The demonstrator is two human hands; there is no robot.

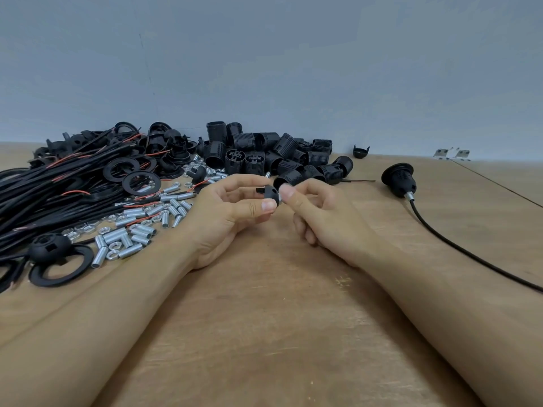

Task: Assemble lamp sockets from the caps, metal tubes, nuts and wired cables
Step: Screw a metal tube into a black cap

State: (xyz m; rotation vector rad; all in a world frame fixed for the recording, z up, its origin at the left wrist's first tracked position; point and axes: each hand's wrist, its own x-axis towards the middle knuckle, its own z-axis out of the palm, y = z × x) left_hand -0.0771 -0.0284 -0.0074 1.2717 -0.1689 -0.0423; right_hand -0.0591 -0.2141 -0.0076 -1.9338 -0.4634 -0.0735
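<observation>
Both of your forearms lay on the wooden counter (pixel 264 333), nearest the lens, converging toward its middle. Your left hand (pixel 232 212) held a small black cap (pixel 269 194) above the counter, thumb and curled fingers pinching it: a narrow grip. Your right hand (pixel 317 210) pinched a short metal tube (pixel 281 197) at the cap's right side, touching it; the tube was mostly hidden by your fingertips. Loose metal tubes and nuts (pixel 141 227) lay scattered left of your left hand. Farther left sat a bundle of black wired cables (pixel 58 183) with red leads, flat black rings (pixel 141 180) among them. Behind your hands stood a heap of threaded black socket bodies (pixel 276 154). At right, well apart, one assembled socket (pixel 399 178) rested on the counter with its black cable (pixel 470 254) trailing toward the right edge.
</observation>
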